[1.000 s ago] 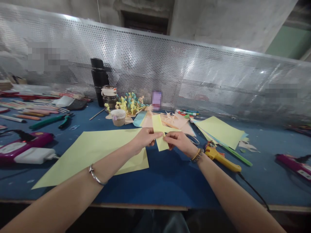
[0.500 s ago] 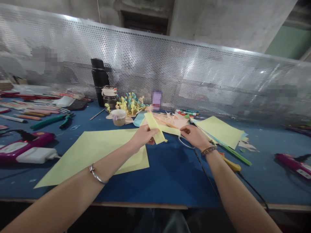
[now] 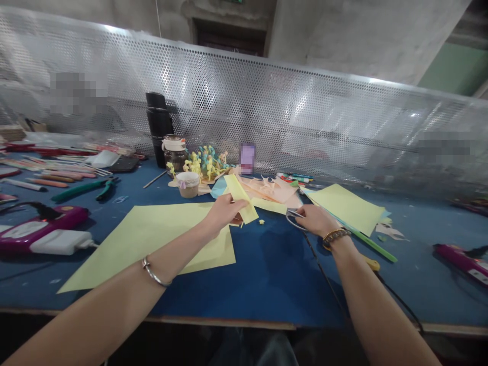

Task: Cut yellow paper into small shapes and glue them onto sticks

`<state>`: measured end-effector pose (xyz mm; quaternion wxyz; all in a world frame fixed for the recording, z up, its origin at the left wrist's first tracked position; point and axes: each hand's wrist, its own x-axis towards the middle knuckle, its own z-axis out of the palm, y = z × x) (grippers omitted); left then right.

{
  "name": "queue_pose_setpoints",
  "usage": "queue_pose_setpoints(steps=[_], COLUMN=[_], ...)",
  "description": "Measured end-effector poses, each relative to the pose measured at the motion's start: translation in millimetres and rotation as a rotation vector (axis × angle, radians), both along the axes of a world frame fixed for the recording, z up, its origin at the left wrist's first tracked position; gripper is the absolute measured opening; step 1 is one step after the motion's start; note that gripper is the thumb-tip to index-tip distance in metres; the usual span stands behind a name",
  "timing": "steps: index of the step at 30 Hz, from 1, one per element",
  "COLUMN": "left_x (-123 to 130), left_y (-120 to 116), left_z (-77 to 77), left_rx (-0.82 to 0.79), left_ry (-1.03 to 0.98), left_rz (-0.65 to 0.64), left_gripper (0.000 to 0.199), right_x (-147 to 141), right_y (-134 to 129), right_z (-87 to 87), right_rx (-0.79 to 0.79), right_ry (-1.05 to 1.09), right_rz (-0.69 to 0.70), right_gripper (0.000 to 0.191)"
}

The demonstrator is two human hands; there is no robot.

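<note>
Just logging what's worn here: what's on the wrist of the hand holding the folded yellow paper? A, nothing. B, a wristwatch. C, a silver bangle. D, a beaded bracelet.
C: the left hand gripping the folded yellow paper has a silver bangle around its wrist.

- my left hand [image 3: 225,212] pinches a folded pale yellow paper strip [image 3: 238,195], held up off the table
- strip is narrow, flat, tilted, upper end pointing away from me, lower end by my fingers
- second pale yellow paper strip [image 3: 269,205] sticks out sideways to the right, looks joined to the first in a cross shape
- my right hand [image 3: 315,220] is at thin silver scissors [image 3: 293,218], ring handle showing, rest mostly hidden, just above the blue table mat [image 3: 267,274], apart from the paper
</note>
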<state>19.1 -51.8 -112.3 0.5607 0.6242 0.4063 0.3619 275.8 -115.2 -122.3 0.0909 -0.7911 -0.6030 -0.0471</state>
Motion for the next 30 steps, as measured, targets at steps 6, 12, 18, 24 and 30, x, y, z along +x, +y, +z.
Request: queue_pose_setpoints(steps=[6,12,18,24,30], left_x=[-1,-1,0,3,10], left_y=[1,2,1,-5,-14], left_z=[1.8,4.9,5.4,2.9,1.3], left_rx=[-0.011,-0.011,0.013,0.060,0.107], left_ry=[-0.053,-0.057,-0.032,0.024,0.023], left_rz=[0.025,0.090,0.081,-0.007,-0.051], left_gripper=[0.023,0.021,0.020,0.025,0.021], right_x=[-1,-10,-25,-68,-85], right_y=[-14,-13,-6,4,9], right_z=[15.5,23.0,16.7,-1.8,-7.8], right_rx=[0.037,0.113,0.291,0.328,0.333], right_ry=[-0.083,-0.067,0.337,0.919,1.142], right_rz=[-0.127,-0.043,0.067,0.415,0.372], right_gripper=[0.034,0.025,0.027,0.032,0.025])
